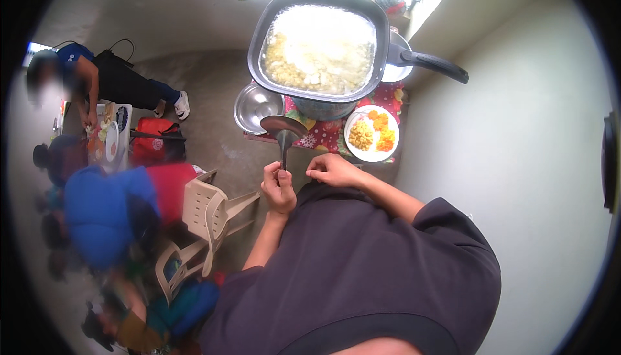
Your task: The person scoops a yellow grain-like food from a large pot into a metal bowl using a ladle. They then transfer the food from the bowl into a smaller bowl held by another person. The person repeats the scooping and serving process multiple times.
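Note:
My left hand (pixel 279 190) is closed round the handle of a metal turner (pixel 283 127), its wide, rounded head pointing up and away from me. Close to my waist, my right hand (pixel 333 170) is loosely curled, and no object shows in it. Beyond both hands stands a square dark pan (pixel 255 44) with pale yellow diced pieces (pixel 297 70) in bubbling liquid. A steel bowl (pixel 251 110) sits left of the pan. To the right, a white plate (pixel 370 154) carries pale diced pieces and chopped orange pieces.
The pan's long handle (pixel 433 64) sticks out to the right, above another metal bowl (pixel 396 72). A red patterned cloth (pixel 323 136) lies beneath the dishes. Beige plastic chairs (pixel 206 209) stand at left, near several people and a laden table (pixel 123 119). A pale wall (pixel 504 128) rises at right.

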A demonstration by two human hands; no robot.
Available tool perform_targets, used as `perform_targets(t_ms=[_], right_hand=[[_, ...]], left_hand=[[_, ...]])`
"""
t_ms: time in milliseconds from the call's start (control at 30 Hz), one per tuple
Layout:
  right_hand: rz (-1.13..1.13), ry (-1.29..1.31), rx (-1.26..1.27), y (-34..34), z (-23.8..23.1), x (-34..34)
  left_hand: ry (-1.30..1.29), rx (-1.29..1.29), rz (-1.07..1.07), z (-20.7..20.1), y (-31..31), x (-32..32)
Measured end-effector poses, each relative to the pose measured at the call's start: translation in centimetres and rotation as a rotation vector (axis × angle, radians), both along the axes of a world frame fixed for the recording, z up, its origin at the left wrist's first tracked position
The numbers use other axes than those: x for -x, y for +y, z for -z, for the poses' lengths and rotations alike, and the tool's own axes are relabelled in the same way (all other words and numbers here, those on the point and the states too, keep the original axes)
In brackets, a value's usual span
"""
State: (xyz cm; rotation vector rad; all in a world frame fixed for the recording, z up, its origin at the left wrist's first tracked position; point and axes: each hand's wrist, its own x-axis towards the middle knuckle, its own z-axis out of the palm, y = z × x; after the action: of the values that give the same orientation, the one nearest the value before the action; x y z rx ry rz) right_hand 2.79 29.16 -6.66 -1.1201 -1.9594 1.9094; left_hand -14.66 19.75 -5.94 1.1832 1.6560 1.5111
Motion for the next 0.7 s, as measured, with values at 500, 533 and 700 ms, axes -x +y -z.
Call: perform_targets(t_ms=[500, 533, 700], right_hand=[[0.053, -0.108, 0.096, -0.5, -1.8, 1.6], [0.038, -0.120, 0.083, -0.2, -1.7, 1.5], [-0.035, -0.107, -0.020, 0.8, -1.7, 0.9]], left_hand=[[0.166, -0.164, 0.209, 0.0, 2.2, 2.9], [0.213, -0.184, 0.194, -0.8, 2.6, 3.0], [0.453, -0.198, 0.113, -8.7, 5.8, 6.8]])
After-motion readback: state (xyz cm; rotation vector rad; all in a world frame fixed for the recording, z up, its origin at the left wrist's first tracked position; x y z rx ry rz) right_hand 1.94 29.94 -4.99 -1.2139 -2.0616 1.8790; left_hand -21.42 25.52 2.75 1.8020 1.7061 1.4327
